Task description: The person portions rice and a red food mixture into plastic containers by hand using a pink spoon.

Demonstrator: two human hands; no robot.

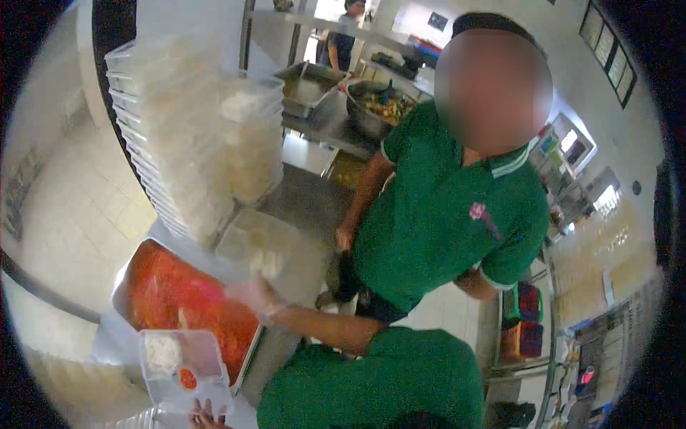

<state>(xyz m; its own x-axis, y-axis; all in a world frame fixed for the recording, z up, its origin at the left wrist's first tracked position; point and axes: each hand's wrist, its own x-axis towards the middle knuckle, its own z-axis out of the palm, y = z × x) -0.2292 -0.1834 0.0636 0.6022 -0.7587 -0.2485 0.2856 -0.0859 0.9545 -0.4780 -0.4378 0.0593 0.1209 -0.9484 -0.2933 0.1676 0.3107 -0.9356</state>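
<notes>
My left hand (206,415), at the bottom, grips the near edge of a clear plastic meal container (190,356). White rice (162,351) fills one compartment, and a small portion of red-orange sauce (188,378) sits in another. Beyond it is a large metal pan (124,268) of red-orange sauced food (161,289). My right hand (254,297), in a thin clear glove, is blurred above the pan's right edge. Beside its fingers is a bright pink patch (206,292); whether the hand holds it is unclear. Another clear container (257,238) rests just past this hand.
Tall stacks of clear containers (171,134) rise behind the pan. A person in a green polo shirt (450,214) stands close on the right. Farther back are a large pot of food (383,102), a metal tray (308,88) and another person (343,40). Coloured crates (522,322) stand at right.
</notes>
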